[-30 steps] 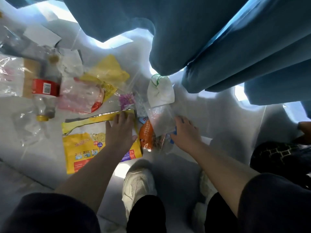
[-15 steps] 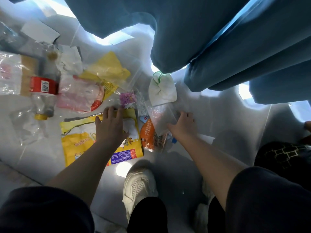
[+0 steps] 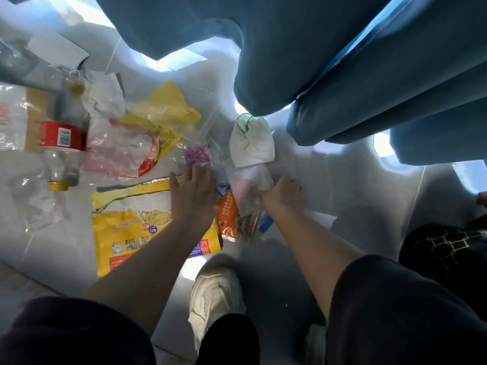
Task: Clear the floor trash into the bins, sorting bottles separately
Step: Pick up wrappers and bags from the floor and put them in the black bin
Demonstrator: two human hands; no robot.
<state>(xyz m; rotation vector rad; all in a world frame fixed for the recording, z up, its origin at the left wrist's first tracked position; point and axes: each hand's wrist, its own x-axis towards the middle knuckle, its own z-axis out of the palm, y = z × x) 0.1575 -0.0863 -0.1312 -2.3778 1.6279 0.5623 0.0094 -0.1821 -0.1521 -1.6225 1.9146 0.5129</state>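
The person's left hand [image 3: 193,192] lies flat with its fingers straight and slightly spread over the top right corner of a large yellow food packet [image 3: 126,233]; its fingertips reach the lower edge of a small purple wrapper [image 3: 197,155], and it grips nothing; the right hand [image 3: 283,196] has its fingers curled round the side of a clear plastic bag [image 3: 249,185], which lies partly over an orange snack packet [image 3: 227,214]; a crumpled white bag with a green tie [image 3: 251,146] sits just above the clear one, under the hem of a blue curtain [image 3: 342,61]. The clear plastic bottle [image 3: 62,154], with a red label and a yellow cap, lies on its side on the pale floor [image 3: 369,201] at the left, well apart from both hands; beside it lie a pinkish clear bag [image 3: 118,151] and a yellow plastic bag [image 3: 163,111]; a white shoe [image 3: 213,299] stands between the forearms.
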